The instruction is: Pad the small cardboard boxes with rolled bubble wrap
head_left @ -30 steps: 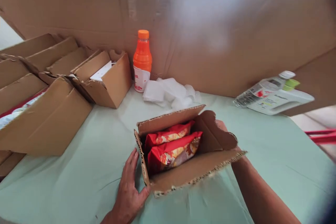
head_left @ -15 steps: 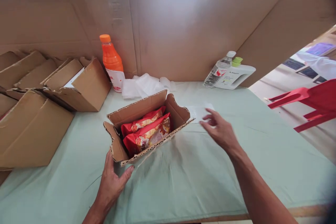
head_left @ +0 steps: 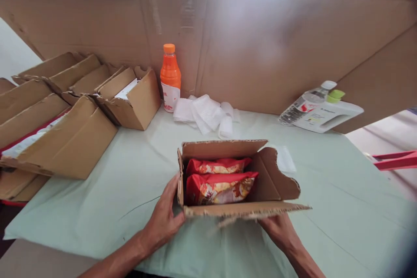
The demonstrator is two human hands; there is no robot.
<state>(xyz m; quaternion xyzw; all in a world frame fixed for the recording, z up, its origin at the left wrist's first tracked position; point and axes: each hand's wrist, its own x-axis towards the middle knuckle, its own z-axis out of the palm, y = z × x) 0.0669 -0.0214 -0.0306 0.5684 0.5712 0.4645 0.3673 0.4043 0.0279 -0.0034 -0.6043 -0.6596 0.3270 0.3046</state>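
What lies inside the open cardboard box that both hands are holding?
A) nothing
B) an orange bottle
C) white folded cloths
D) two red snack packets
D: two red snack packets lie in the open cardboard box, with the left hand and right hand on its sides.

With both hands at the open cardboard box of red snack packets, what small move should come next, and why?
Probably fold the near flap inward. The small brown cardboard box stands open, two red snack packets fill it, and the left hand and right hand flank that flap.
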